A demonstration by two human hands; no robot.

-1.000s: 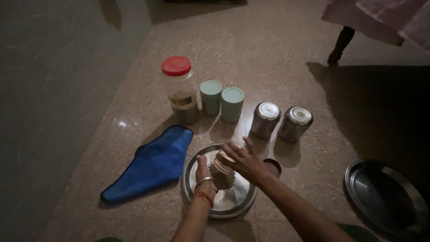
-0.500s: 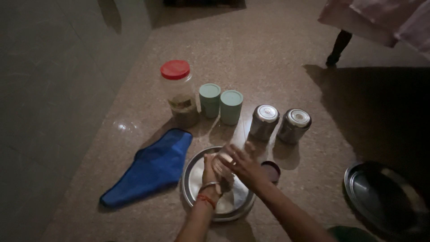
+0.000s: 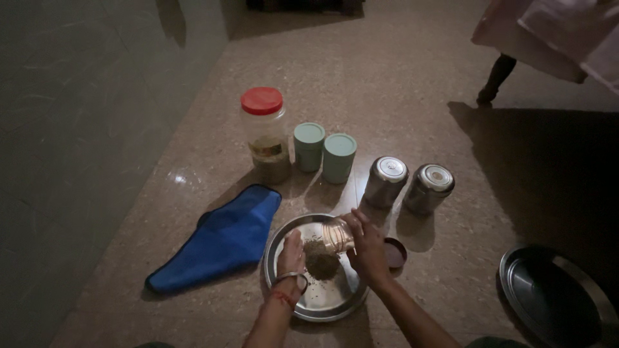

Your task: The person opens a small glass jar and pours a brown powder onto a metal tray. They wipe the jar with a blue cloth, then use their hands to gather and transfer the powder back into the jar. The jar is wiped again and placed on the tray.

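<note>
Over round steel plate [image 3: 309,308], tipped glass jar [image 3: 338,236]

The floor [image 3: 400,84] is speckled beige stone. A clear jar [image 3: 264,138] wears a red lid [image 3: 261,100]. Two canisters [image 3: 324,153] are pale mint green, and two tins [image 3: 407,184] are shiny silver. The cloth [image 3: 222,238] is bright blue with a darker edge. The steel plate [image 3: 322,303] holds a dark brown-green heap [image 3: 319,259]. A dark red lid [image 3: 394,252] lies beside it. The left wrist bears a red thread [image 3: 282,298].
</note>
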